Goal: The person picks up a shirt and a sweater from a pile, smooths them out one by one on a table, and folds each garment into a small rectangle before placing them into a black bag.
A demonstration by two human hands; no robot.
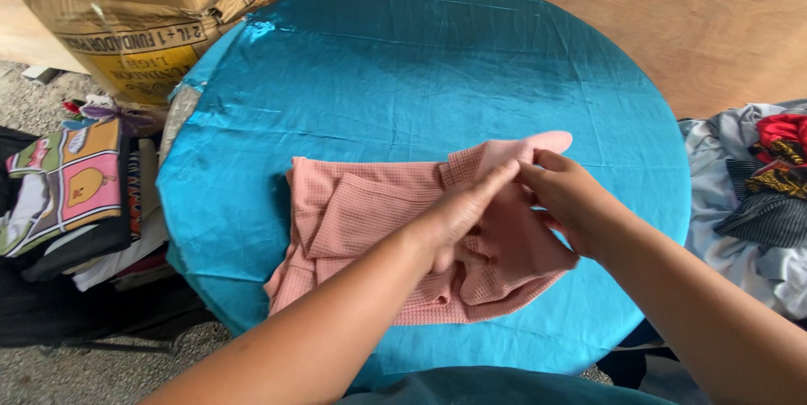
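Nearest the camera, two bare forearms reached in from the lower edge over a round tabletop point(252, 203) covered in shiny teal cloth. The left hand point(458, 211) lay on a pink waffle-knit garment point(361, 220), its fingers stretched forward and close together, pressing down on the fabric rather than closed around it. The right hand point(572, 203) sat just beside it, fingers curled and pinched on the garment's upper right edge, where a smooth pink lining flap point(530, 146) stood up behind the fingertips. The garment lay partly folded, rumpled, on the near half of the tabletop, toward the middle.

To the left stood a stack of folded textiles point(71, 186), the top one printed with cartoon panels. To the right lay a heap of mixed clothes point(756, 195). Farther back on the left were cardboard boxes point(134, 18), and a plywood wall point(698, 18) rose behind the tabletop.
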